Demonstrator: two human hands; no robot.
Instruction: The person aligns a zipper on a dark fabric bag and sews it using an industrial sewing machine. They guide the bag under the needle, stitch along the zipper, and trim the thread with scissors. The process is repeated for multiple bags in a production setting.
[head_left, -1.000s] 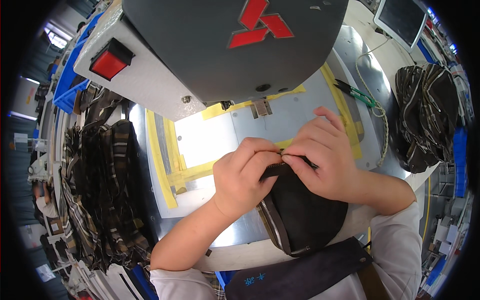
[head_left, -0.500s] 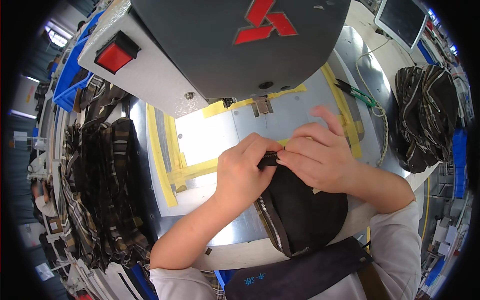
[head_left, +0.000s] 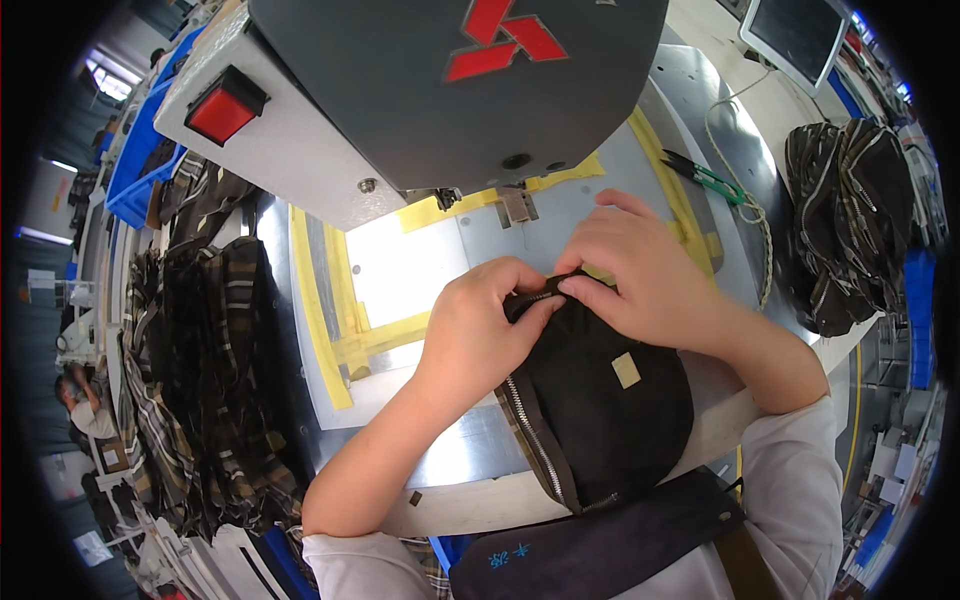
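Observation:
A dark brown fabric pouch [head_left: 610, 430] with a metal zipper lies at the near edge of the sewing machine bed, a small yellowish patch [head_left: 626, 370] on its face. My left hand [head_left: 478, 318] pinches the pouch's zippered far edge between thumb and fingers. Right beside it, my right hand [head_left: 630, 268] grips the same edge, thumb on top and one finger raised. The fingertips almost meet there, and what lies between them is partly hidden. The sewing machine head [head_left: 470, 90] stands just beyond both hands, its needle area above the metal plate.
Yellow tape [head_left: 395, 338] frames the work plate. Green-handled snips [head_left: 715, 182] and a cord [head_left: 765, 255] lie at the right. Dark zippered pouches [head_left: 845, 225] are stacked far right; plaid fabric pieces [head_left: 215, 360] pile up at left. A red switch [head_left: 225, 108] sits on the machine's side.
My right hand has turned and shifted slightly away from me, uncovering the yellowish patch. Both hands keep hold of the zippered edge. The whole view has shifted a little.

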